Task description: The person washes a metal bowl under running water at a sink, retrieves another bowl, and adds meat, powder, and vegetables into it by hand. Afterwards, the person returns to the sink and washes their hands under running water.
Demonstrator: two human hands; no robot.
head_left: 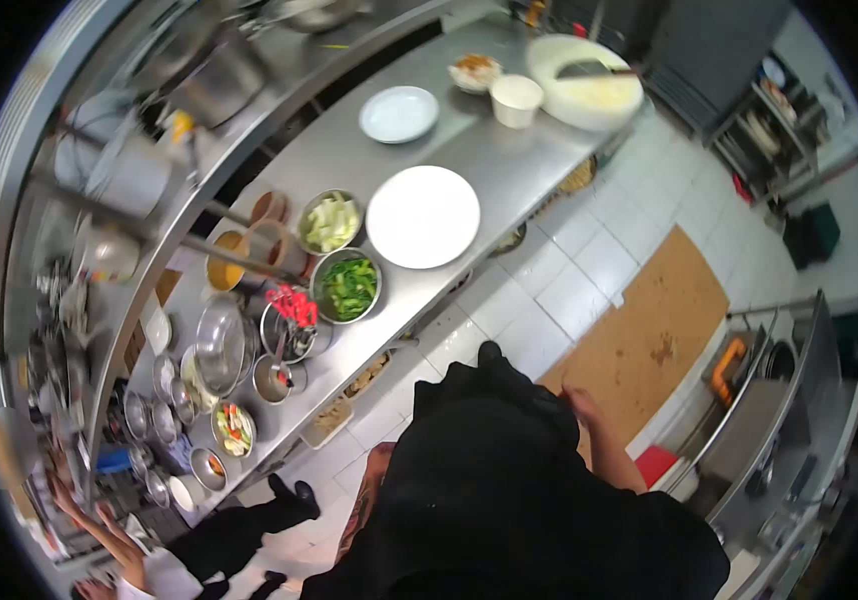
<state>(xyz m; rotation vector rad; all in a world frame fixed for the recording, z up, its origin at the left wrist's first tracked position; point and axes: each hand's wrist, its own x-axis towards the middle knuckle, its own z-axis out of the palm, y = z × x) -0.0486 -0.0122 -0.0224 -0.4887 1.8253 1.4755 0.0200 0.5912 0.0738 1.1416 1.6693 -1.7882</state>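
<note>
My right hand (579, 402) hangs low at the right edge of my black apron (489, 480). It touches the cloth or lies right beside it; its fingers are too small and partly hidden to tell how they are held. On the other side, my left hand (380, 456) is at the apron's left edge, with its fingers covered by the cloth. Ahead of me on the steel counter (334, 345) stand a large white plate (424, 217), a bowl of green vegetables (347, 288) and a bowl of pale cut vegetables (332, 222).
Steel bowls and a bowl of mixed vegetables (234, 430) crowd the counter's left part. A smaller plate (399, 114), a white tub (516, 101) and a round board with a knife (585, 82) stand farther along. A co-worker (234, 540) works at left. Cardboard (649, 335) covers floor tiles.
</note>
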